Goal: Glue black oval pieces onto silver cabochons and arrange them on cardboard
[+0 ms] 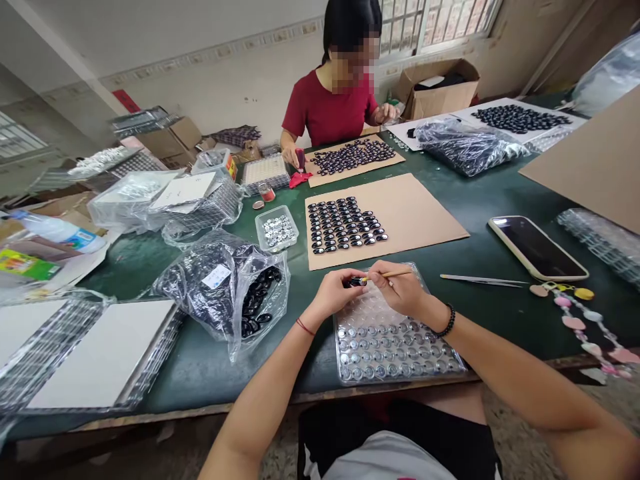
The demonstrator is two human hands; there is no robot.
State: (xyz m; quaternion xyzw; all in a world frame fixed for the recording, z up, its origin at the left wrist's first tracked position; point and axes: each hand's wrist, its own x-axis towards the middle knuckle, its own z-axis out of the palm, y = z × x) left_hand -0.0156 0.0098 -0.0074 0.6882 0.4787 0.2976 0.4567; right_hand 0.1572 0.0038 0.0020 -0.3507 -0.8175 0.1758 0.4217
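Note:
My left hand (334,292) pinches a small glossy black oval piece (356,281) above a clear plastic tray (339,363). In my right hand (403,292) is a thin wooden stick (399,273), its tip touching or very close to the black piece. Whether the tip carries anything is too small to tell. Round clear and silvery pieces (395,353) fill the near rows of the tray, under my wrists. Just beyond my hands, a brown cardboard sheet (425,213) bears rows of similar black ovals (335,230) with pale centres.
Left of my hands lie an open plastic bag (195,267) of black pieces and a tub (295,233) of small silvery parts. To the right are tweezers (480,281), a phone (540,247) and a bead strap (575,323). Across the table sits a co-worker (325,107) in red.

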